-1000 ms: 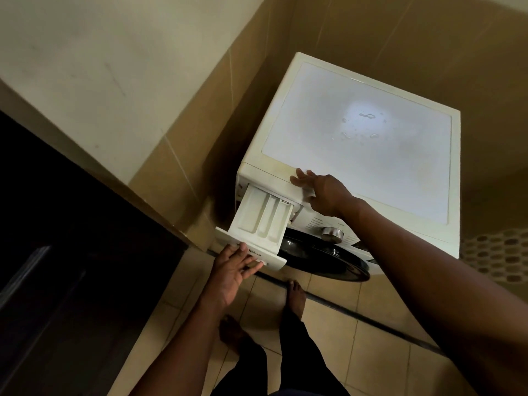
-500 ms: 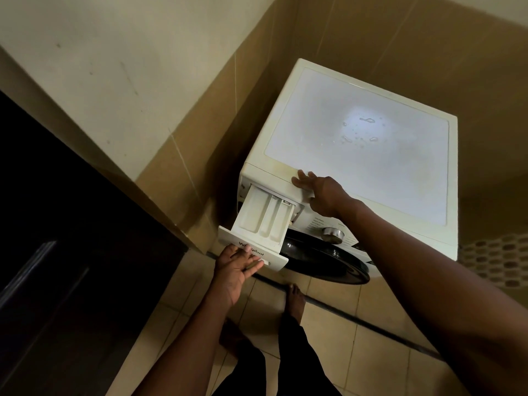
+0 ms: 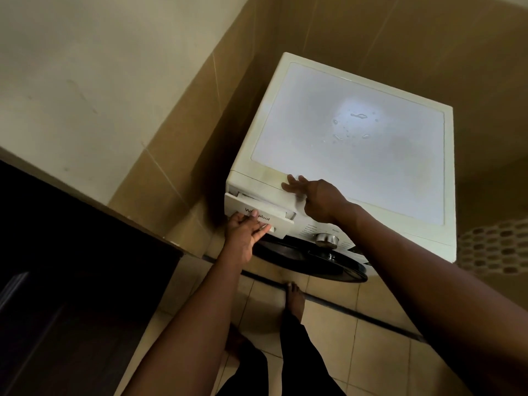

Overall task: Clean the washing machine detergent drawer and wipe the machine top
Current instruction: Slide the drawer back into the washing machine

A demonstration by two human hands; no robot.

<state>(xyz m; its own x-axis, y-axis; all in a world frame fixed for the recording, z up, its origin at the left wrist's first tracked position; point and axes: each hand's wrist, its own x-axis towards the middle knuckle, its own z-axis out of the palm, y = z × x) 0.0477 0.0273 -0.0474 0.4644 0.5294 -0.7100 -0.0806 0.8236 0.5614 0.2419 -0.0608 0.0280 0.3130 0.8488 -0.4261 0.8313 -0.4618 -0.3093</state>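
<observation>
Two hands shown: left hand (image 3: pixel 246 228) is pressed flat on the nearly shut drawer (image 3: pixel 281 222), right hand (image 3: pixel 315 198) is spread on the washing machine (image 3: pixel 371 172).

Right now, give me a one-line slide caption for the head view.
Left hand presses the nearly closed detergent drawer; right hand rests on the front edge of the washing machine.

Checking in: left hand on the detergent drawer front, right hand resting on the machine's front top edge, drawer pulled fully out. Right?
Not quite. The head view shows the detergent drawer almost fully in, only a narrow strip exposed. The rest holds: left hand on its front, right hand resting on the machine's front top edge.
</observation>
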